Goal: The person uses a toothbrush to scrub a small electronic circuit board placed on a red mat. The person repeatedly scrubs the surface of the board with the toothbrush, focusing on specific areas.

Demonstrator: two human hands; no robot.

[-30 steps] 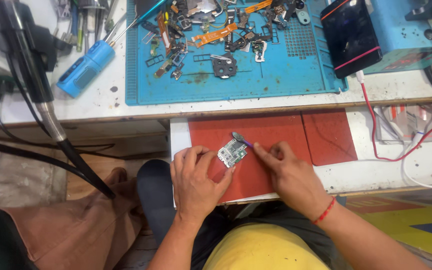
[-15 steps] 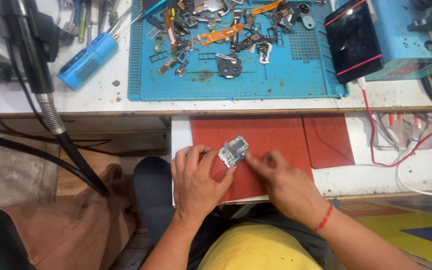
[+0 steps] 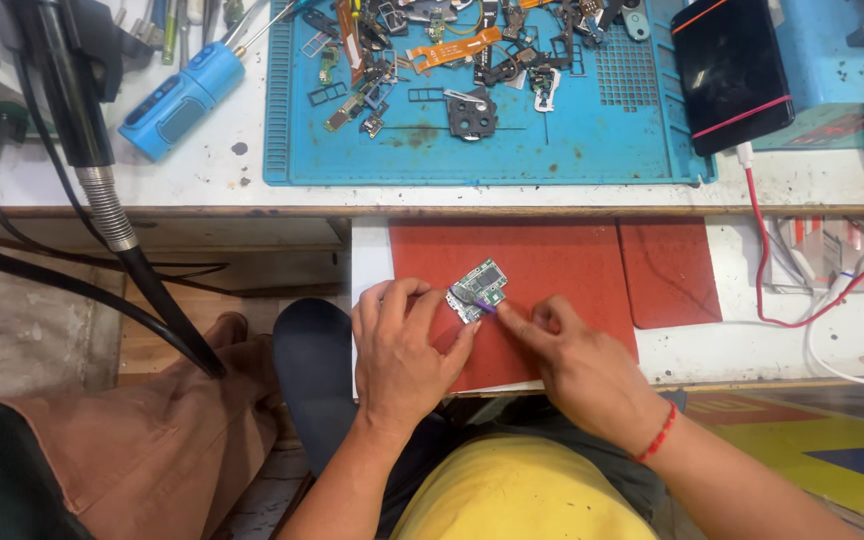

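Note:
A small green circuit board (image 3: pixel 479 286) lies on a red mat (image 3: pixel 552 265) over a pull-out shelf. My left hand (image 3: pixel 402 345) pins the board's near left corner with its fingertips. My right hand (image 3: pixel 572 365) pinches a thin purple-handled tool (image 3: pixel 483 303) whose tip rests on the board's near edge. A red thread band circles my right wrist.
On the bench above lie a blue work mat (image 3: pixel 512 150) strewn with several phone parts, a blue electric screwdriver (image 3: pixel 184 98), and a black phone (image 3: pixel 734 68) on a red cable (image 3: pixel 764 270). A black hose (image 3: pixel 102 215) hangs at left.
The tool's tip came in from the mat beyond the board onto the board itself, and my right hand slid closer to my left. The view shifted slightly.

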